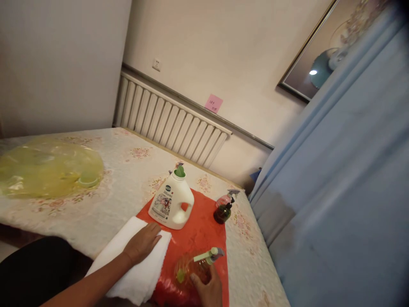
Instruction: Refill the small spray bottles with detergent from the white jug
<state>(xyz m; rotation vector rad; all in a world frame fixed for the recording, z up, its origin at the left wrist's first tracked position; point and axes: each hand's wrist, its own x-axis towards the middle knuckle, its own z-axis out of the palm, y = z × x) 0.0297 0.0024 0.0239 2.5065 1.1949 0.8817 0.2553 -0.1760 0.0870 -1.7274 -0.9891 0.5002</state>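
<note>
My left hand (145, 241) lies on a folded white towel (143, 281), fingers lowered over its upper edge and thumb a little apart. In my right hand (211, 288) is a clear spray bottle (202, 266) with a green and grey trigger head. Just left of it is a blurred, see-through shape with a yellow-green spot (181, 276); I cannot make out what it is. A large cream detergent jug (174, 202) with a green spout stands upright on the red plastic sheet (204, 209), beyond my left hand.
A dark pump bottle (222, 213) and a pinkish spray bottle (225, 199) stand at the sheet's right edge. A puffed yellow plastic bag (47, 168) lies far left on the flowered tablecloth (128, 179). A radiator (172, 119) runs behind; a blue curtain (345, 170) hangs right.
</note>
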